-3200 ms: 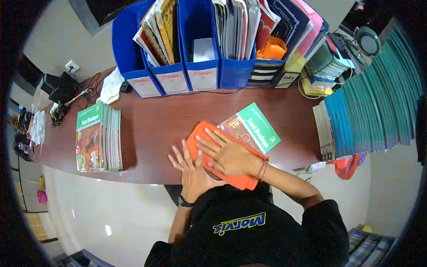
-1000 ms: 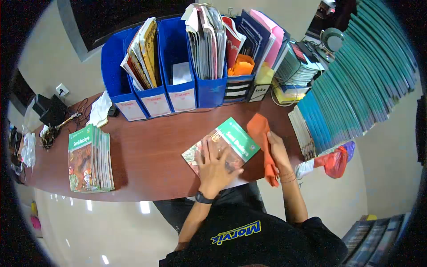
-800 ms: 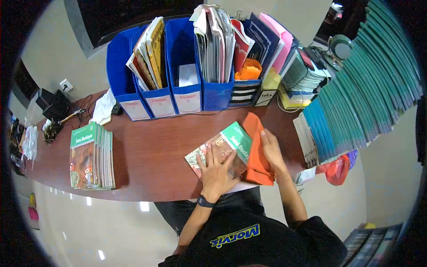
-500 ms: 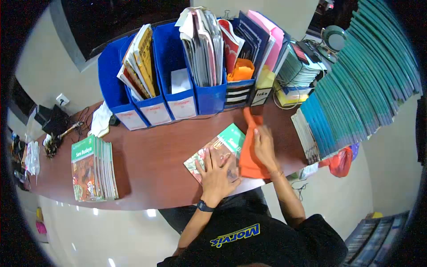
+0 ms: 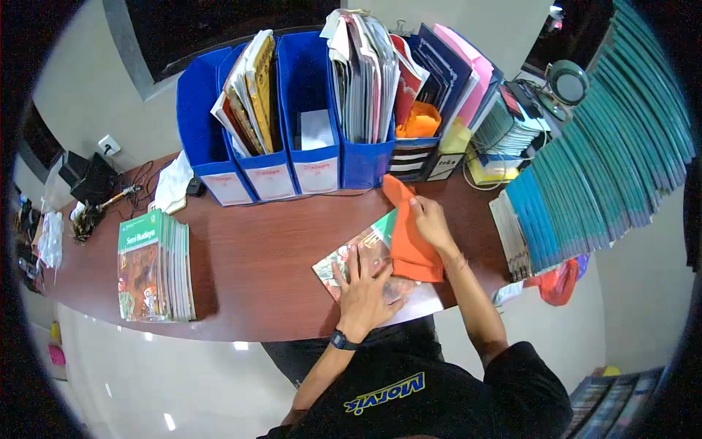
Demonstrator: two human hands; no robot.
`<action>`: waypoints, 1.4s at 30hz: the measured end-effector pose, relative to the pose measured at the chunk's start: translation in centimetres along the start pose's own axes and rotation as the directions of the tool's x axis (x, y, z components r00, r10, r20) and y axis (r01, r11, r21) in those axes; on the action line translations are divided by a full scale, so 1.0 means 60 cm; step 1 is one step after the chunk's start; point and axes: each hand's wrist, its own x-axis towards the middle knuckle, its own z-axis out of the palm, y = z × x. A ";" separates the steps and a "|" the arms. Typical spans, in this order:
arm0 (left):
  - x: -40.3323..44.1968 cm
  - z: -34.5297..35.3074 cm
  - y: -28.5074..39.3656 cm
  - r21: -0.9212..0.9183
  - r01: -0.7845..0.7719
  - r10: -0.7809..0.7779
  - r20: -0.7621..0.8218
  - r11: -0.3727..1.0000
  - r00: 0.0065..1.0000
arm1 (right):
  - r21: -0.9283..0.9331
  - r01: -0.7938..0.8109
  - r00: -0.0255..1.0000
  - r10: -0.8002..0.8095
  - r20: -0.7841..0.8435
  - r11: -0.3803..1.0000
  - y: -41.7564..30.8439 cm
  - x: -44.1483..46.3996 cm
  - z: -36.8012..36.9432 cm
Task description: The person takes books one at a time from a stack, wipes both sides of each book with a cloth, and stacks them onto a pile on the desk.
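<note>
My left hand [image 5: 365,296], with a dark watch at the wrist, lies flat with fingers spread on a book [image 5: 330,265] that has a green strip and a picture cover. My right hand [image 5: 431,223] is closed on an orange cloth [image 5: 411,252]. The cloth lies across the right part of the book and hides much of its green strip. A white sheet or page [image 5: 420,301] shows below the cloth at the table's front edge.
A stack of "Seni Budaya" books [image 5: 140,271] stands at the left of the brown table [image 5: 252,252]. Blue file holders [image 5: 314,172] line the back. A tall leaning row of teal books [image 5: 621,161] is at the right.
My right hand has moved the orange cloth leftward over the book, covering more of its green strip. My left hand stays on the cover. The whole view has shifted slightly.
</note>
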 end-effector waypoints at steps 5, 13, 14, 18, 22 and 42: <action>0.003 0.010 0.003 -0.059 0.013 -0.014 -0.021 0.998 1.000 | -0.015 -0.015 1.000 0.016 0.014 1.000 0.007 -0.027 -0.026; 0.000 -0.009 0.007 -0.072 -0.007 0.004 -0.043 0.997 0.999 | -0.100 -0.244 0.969 0.245 0.004 0.965 -0.020 -0.211 -0.134; 0.001 -0.011 0.006 -0.068 -0.016 0.013 -0.045 0.998 0.999 | -0.071 -0.260 0.965 0.258 -0.035 0.963 -0.020 -0.210 -0.130; -0.004 -0.008 0.005 -0.049 -0.032 0.030 -0.050 0.998 0.998 | 0.019 -0.172 0.985 0.173 -0.016 0.985 -0.015 -0.125 -0.080; 0.018 -0.011 -0.002 -0.030 -0.040 0.039 -0.029 0.999 0.999 | 0.033 -0.102 0.994 0.100 0.051 0.994 -0.001 0.001 -0.021; -0.004 -0.002 0.004 -0.067 -0.062 0.056 -0.078 0.996 0.995 | -0.067 -0.167 0.986 0.165 -0.036 0.984 -0.066 -0.141 -0.084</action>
